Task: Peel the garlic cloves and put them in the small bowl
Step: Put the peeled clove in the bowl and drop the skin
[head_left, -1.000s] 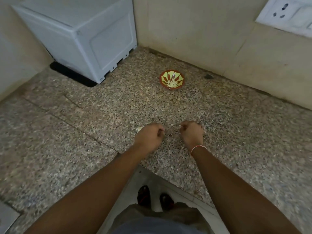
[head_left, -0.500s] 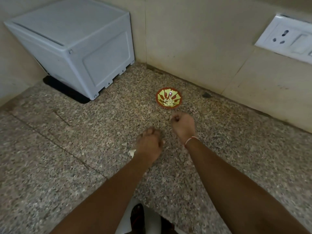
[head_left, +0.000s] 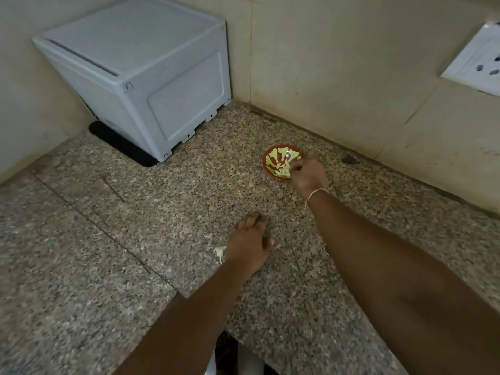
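Right hand (head_left: 308,175) sits over the 4 o'clock rim of the small bowl (head_left: 273,155), fingertips curled together above the bowl's contents; it looks like a pinch on a garlic clove, but the clove itself is hidden under the fingers, so its long axis and heading can't be read; pale peeled cloves (head_left: 281,169) already lie in the bowl, jumbled, no common direction visible. Left hand (head_left: 250,244) rests on the granite surface (head_left: 135,266) at 7 o'clock of the bowl, well apart, fingers loosely bent, nothing visible in its grip; a scrap of garlic skin (head_left: 219,252) lies touching its 9 o'clock edge. Risks, my read: bowl is small and shallow, so a release off-centre drops the clove over the rim onto the surface; knuckles nudging the near rim could tip or skate it toward the wall; clove sticking to fingers on release.
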